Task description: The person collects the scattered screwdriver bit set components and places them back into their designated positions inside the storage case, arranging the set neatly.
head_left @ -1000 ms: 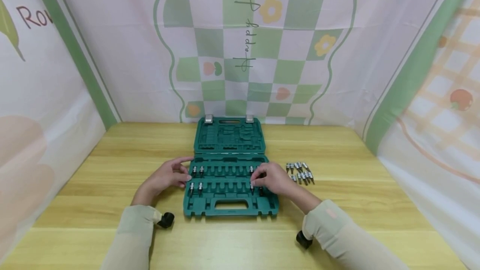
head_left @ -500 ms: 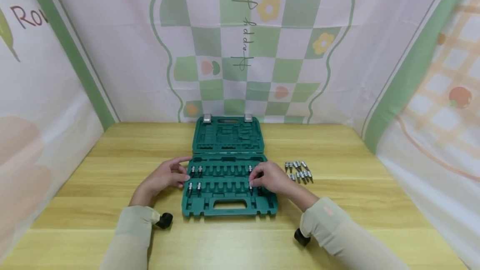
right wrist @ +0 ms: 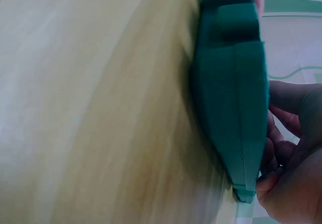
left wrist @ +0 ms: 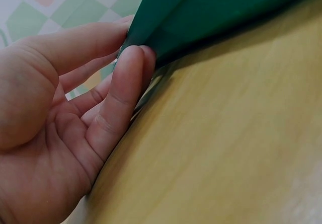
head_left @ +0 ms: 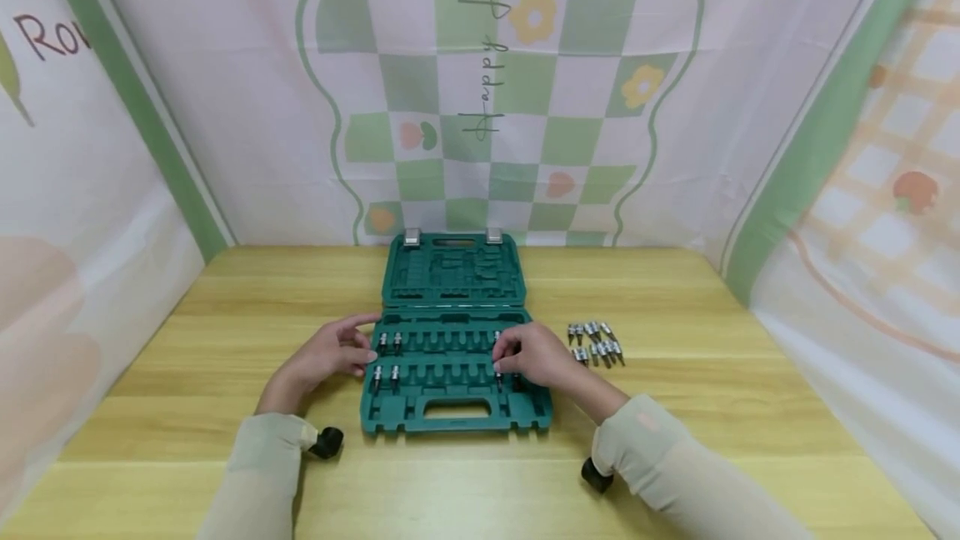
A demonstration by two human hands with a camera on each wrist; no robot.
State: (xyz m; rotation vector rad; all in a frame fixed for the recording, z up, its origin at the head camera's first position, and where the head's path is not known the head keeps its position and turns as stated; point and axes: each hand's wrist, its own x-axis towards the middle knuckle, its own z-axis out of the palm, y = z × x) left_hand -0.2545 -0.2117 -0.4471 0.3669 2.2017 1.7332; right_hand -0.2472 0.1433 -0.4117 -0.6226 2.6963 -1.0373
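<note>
A green plastic tool case (head_left: 456,425) lies open on the wooden table, its lid (head_left: 450,273) flat behind it. A few silver bits (head_left: 386,345) stand in the tray's left slots. My left hand (head_left: 330,354) rests against the case's left edge, thumb and fingers fairly straight; the left wrist view shows the thumb (left wrist: 128,78) pressed to the green case (left wrist: 211,12). My right hand (head_left: 528,354) hovers over the tray's right end, fingertips curled on a bit (head_left: 497,375) in the lower row. In the right wrist view the right hand (right wrist: 292,168) curls behind the case wall (right wrist: 231,93).
Several loose silver bits (head_left: 596,344) lie on the table (head_left: 712,423) just right of the case. Patterned cloth walls close in the table at the back and both sides. Bare wood stretches in front of the case.
The view has drifted slightly. Both hands keep their places on the case.
</note>
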